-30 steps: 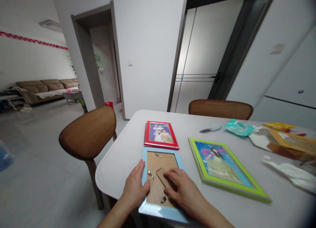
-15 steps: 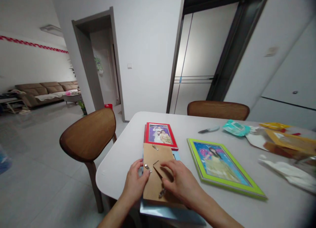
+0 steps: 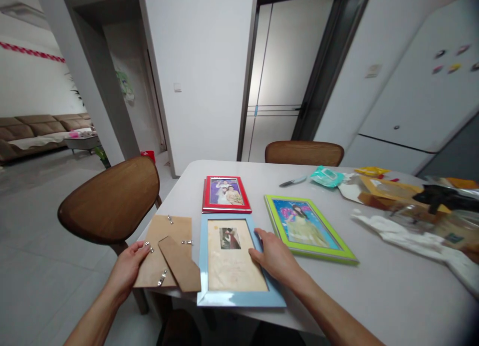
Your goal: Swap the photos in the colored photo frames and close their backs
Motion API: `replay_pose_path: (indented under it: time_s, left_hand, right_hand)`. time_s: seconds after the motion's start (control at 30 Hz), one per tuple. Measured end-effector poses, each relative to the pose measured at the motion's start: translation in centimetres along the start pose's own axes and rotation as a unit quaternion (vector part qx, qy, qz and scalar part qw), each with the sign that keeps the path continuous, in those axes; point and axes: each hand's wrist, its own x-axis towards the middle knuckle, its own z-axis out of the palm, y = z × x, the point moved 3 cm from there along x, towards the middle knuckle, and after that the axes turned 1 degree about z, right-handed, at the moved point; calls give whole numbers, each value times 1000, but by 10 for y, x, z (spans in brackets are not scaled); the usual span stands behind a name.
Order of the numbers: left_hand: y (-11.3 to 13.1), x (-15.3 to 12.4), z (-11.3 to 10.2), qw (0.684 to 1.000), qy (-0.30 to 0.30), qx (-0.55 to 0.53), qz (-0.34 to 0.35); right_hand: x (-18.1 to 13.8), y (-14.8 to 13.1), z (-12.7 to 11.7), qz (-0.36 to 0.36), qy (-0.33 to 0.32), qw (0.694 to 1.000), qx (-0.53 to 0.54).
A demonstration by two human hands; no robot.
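At the near left of the table, my left hand pinches the left edge of a brown backing board. The board has metal clips and a fold-out stand, and its stand's corner meets the blue photo frame. That blue photo frame lies flat, its open back showing an aged sheet with a small picture on it. My right hand rests over the frame's right side, thumb and fingers apart. Beyond is a red photo frame, and to the right a lime-green photo frame.
Farther back on the white table lie a knife and a teal wipes packet. White tissue, a cardboard box and a jar crowd the right. Wooden chairs stand at the left and back.
The backing board has come off the blue frame and moved left with my left hand, uncovering the aged sheet. My right hand has left the stand for the frame's right side. The view has shifted right.
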Motion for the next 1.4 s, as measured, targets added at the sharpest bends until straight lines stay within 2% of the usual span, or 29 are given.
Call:
replay_pose_path:
  time_s: [0.13, 0.27, 0.33, 0.37, 0.43, 0.5, 0.53, 0.6, 0.67, 0.73, 0.8, 0.87, 0.93, 1.03, 1.1, 1.17, 1.27, 1.4]
  left_hand:
    - [-4, 9, -10, 995, 24, 95, 33]
    - [1, 15, -19, 972, 67, 208, 81]
    - [7, 14, -17, 959, 88, 246, 109]
    - [10, 11, -12, 954, 92, 257, 125]
    - [21, 0, 9, 948, 81, 265, 159]
    - [35, -19, 44, 947, 47, 256, 190]
    - [44, -30, 65, 946, 22, 247, 207]
    - [61, -53, 112, 952, -48, 187, 238]
    - [76, -71, 153, 951, -105, 139, 254]
    - [86, -81, 181, 947, -123, 126, 270]
    - [92, -83, 194, 942, -132, 135, 279]
    - [97, -80, 192, 940, -127, 142, 283]
    - [101, -76, 178, 946, -110, 132, 274]
    - [100, -65, 144, 967, -97, 72, 223]
    - [92, -57, 118, 980, -94, 15, 177]
    - [75, -47, 95, 987, -87, -18, 131]
    - [45, -36, 72, 994, -68, 3, 80]
    - [17, -31, 63, 994, -39, 63, 84]
  right_hand:
    - [1, 1, 0, 9, -7, 999, 31]
    - [1, 4, -8, 48, -14, 996, 77]
    - [-3, 4, -12, 78, -41, 986, 140]
    - [-6, 2, -15, 97, -65, 972, 206]
    - [-13, -4, -19, 140, -112, 912, 369]
    - [-19, -15, -25, 177, -135, 836, 503]
    - [-21, -20, -29, 186, -133, 813, 535]
    - [-23, -30, -36, 190, -119, 791, 569]
    - [-23, -39, -43, 173, -105, 786, 584]
    - [-23, -45, -47, 157, -95, 790, 585]
    - [-22, -46, -49, 150, -91, 794, 582]
    - [-22, -42, -48, 148, -94, 801, 572]
    - [-21, -33, -43, 148, -89, 821, 543]
    - [-19, -10, -33, 146, -64, 883, 442]
    - [-16, 5, -26, 127, -34, 935, 328]
    - [-13, 16, -21, 99, -9, 975, 200]
    - [-11, 24, -15, 71, 1, 996, 62]
    - [-11, 22, -13, 47, 3, 999, -14]
